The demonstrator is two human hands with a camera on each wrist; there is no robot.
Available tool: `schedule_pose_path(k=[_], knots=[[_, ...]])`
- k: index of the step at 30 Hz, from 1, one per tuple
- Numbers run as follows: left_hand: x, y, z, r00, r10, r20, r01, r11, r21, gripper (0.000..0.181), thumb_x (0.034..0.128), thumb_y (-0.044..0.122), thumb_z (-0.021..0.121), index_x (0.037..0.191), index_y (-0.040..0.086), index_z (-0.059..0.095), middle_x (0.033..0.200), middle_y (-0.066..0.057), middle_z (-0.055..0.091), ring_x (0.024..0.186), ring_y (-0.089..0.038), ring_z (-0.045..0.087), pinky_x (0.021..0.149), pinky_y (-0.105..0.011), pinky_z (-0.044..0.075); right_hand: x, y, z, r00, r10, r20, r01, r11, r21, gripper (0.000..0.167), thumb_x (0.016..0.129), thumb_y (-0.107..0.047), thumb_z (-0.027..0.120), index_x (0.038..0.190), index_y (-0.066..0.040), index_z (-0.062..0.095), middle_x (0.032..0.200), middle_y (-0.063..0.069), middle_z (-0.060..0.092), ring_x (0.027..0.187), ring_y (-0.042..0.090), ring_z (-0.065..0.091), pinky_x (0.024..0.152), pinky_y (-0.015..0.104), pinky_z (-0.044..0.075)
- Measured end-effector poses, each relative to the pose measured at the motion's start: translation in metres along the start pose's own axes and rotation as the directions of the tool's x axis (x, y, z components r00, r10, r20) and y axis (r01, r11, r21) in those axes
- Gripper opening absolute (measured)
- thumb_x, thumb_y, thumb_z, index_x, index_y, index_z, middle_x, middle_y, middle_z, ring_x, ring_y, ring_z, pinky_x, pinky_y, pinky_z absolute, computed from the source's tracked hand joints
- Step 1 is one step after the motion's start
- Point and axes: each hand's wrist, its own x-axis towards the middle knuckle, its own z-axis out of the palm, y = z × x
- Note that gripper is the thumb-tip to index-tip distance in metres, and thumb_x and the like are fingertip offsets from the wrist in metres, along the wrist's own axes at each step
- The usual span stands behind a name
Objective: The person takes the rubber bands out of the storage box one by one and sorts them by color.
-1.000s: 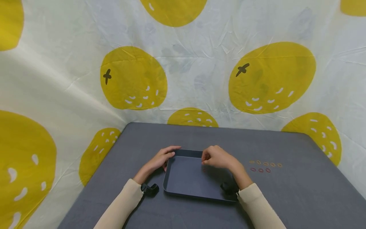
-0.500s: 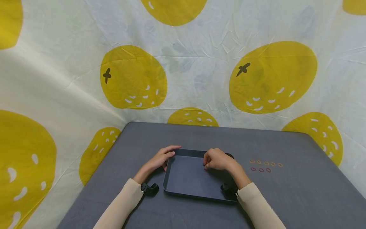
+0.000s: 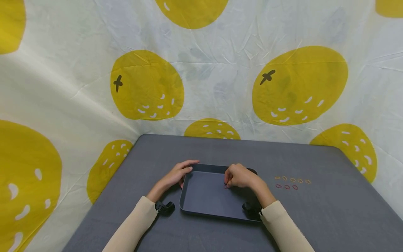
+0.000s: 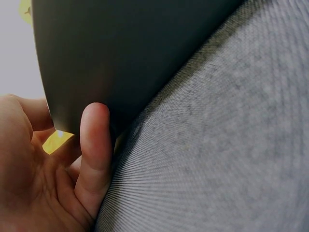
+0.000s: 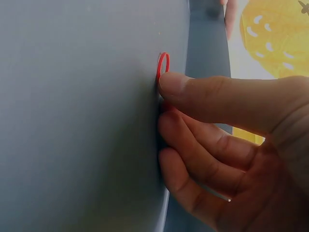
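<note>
My right hand (image 3: 240,176) is low over the floor of a dark rectangular tray (image 3: 204,196), near its far right part. Its thumb and fingers pinch a small red rubber band (image 5: 164,63), whose loop sticks out past the thumb tip; the rest is hidden by the fingers. In the head view that band is a faint loop under the fingertips. My left hand (image 3: 174,175) holds the tray's far left corner. The left wrist view has one finger (image 4: 95,140) against the outer wall, and the corner sits between the fingers.
Right of the tray, a row of several orange rubber bands (image 3: 293,180) lies on the grey table (image 3: 315,213). A shorter row of red rubber bands (image 3: 287,187) lies in front of it. A white curtain (image 3: 217,87) with yellow fruit prints hangs behind and at the left.
My right hand has moved slightly right and toward me inside the tray, staying low with its fingers bunched. The left hand and tray have kept their place.
</note>
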Motion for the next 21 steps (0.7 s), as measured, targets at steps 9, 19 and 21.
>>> schedule_pose_path(k=[9,19,21], knots=[[-0.0004,0.0008,0.0011,1.0,-0.004,-0.009,0.004,1.0,0.006,0.041,0.112,0.024,0.045,0.152,0.027,0.054,0.143,-0.019,0.06,0.044,-0.016,0.052,0.043,-0.031,0.051,-0.0014,-0.0007,0.0013,1.0,-0.008,0.005,0.008,1.0,-0.024,0.013,0.083,-0.002,0.08,0.076,-0.012,0.077,0.072,-0.005,0.073,0.06,0.004,0.056,0.056,0.022,0.045],[-0.0003,-0.0007,0.001,1.0,-0.013,-0.011,0.014,1.0,0.021,0.041,0.1122,0.026,0.045,0.153,0.028,0.053,0.136,-0.022,0.064,0.045,-0.014,0.053,0.043,-0.032,0.052,-0.0013,0.0003,0.0025,1.0,-0.01,0.014,0.01,1.0,-0.023,0.015,0.082,0.0,0.078,0.075,-0.013,0.075,0.071,-0.007,0.072,0.06,0.005,0.055,0.057,0.022,0.046],[-0.0005,-0.0011,0.0011,1.0,-0.015,-0.011,0.015,1.0,0.022,0.041,0.1122,0.026,0.045,0.153,0.028,0.052,0.136,-0.022,0.064,0.046,-0.014,0.054,0.043,-0.032,0.052,-0.0013,0.0002,0.0027,1.0,-0.006,0.018,0.006,1.0,-0.014,0.015,0.082,0.0,0.078,0.075,-0.013,0.076,0.071,-0.007,0.072,0.061,0.005,0.055,0.057,0.022,0.046]])
